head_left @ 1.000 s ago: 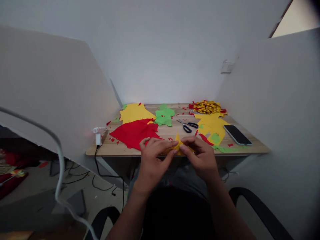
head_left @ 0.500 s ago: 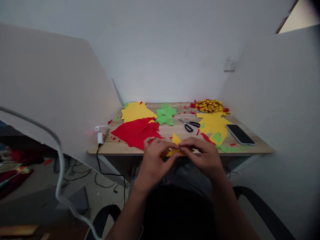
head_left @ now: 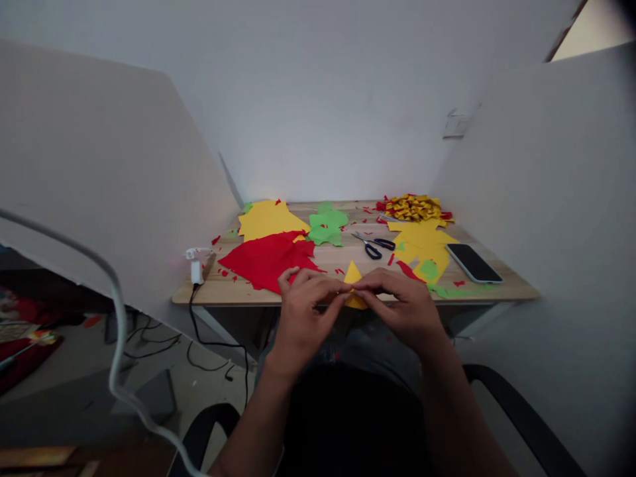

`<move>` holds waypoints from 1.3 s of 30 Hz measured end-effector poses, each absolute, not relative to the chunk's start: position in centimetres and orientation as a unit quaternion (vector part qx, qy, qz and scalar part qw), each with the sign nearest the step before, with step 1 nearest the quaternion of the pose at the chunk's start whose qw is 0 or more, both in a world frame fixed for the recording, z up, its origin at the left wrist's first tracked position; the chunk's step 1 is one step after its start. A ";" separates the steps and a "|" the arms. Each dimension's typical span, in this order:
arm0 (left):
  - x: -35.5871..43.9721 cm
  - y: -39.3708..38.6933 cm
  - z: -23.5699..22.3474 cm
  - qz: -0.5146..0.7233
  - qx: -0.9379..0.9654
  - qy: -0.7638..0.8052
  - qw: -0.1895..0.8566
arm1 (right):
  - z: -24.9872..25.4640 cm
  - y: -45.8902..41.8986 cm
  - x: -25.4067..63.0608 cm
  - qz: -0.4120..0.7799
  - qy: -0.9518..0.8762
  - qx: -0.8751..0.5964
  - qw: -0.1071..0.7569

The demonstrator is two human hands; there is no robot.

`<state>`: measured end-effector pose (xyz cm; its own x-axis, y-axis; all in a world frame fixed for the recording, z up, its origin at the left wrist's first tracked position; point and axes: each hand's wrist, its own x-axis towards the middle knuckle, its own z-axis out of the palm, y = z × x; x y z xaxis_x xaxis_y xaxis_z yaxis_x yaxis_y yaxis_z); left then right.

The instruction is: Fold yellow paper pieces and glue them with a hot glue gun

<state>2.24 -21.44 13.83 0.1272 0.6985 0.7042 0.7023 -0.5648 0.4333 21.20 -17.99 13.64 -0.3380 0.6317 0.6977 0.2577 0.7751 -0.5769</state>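
Note:
A small piece of yellow paper (head_left: 353, 273) with a pointed top is pinched at its middle between both hands, just over the table's front edge. My left hand (head_left: 311, 311) grips it between thumb and index finger from the left. From the right, my right hand (head_left: 397, 301) pinches it the same way, the fingertips almost meeting. The fingers hide part of the paper. Just beyond my left hand lies a large red sheet (head_left: 268, 260) with ragged edges. Black-handled scissors (head_left: 373, 248) rest with slightly parted blades on the table beyond my right hand.
Yellow sheets (head_left: 271, 220) and green paper (head_left: 328, 225) lie at the back of the wooden table (head_left: 199, 289). A heap of folded yellow-and-red pieces (head_left: 415, 208) sits back right. A phone (head_left: 474, 263) lies at right, a white adapter (head_left: 195, 268) at left. White partitions flank both sides.
The yellow paper has been drawn tighter at its middle, its pointed top now more upright and its lower part narrower. Both hands keep their pinch, fingertips slightly closer together.

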 end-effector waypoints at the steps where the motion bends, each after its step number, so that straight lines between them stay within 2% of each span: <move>1: 2.2 -21.5 13.9 -0.463 -0.755 -0.465 0.004 | 13.6 -18.0 21.2 0.180 -0.796 -0.277 0.508; 7: 2.4 -21.6 13.8 -0.447 -0.758 -0.474 -0.005 | 13.6 -18.1 20.8 0.168 -0.761 -0.279 0.562; 14: 2.8 -21.8 14.1 -0.478 -0.741 -0.471 0.002 | 13.7 -17.8 21.5 0.156 -0.798 -0.263 0.519; 19: 2.7 -21.9 14.0 -0.483 -0.736 -0.474 -0.012 | 13.7 -17.9 21.5 0.171 -0.791 -0.250 0.532; 26: 2.8 -20.7 12.7 -0.585 -0.594 -0.513 -0.205 | 12.5 -17.4 22.5 0.249 -0.751 -0.285 0.541; 28: 2.8 -20.5 12.5 -0.590 -0.582 -0.510 -0.230 | 12.4 -17.3 22.4 0.251 -0.757 -0.278 0.535; 33: 2.7 -20.6 12.7 -0.567 -0.637 -0.488 -0.183 | 12.6 -17.3 21.9 0.244 -0.779 -0.271 0.511; 39: 2.7 -21.1 13.4 -0.524 -0.701 -0.478 -0.081 | 12.5 -17.4 21.5 0.247 -0.730 -0.319 0.552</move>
<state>2.71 -21.07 13.37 -0.0055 0.7539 0.6569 0.5850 -0.5303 0.6136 21.52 -17.38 12.52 -0.1869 0.7383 0.6481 0.1918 0.6744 -0.7130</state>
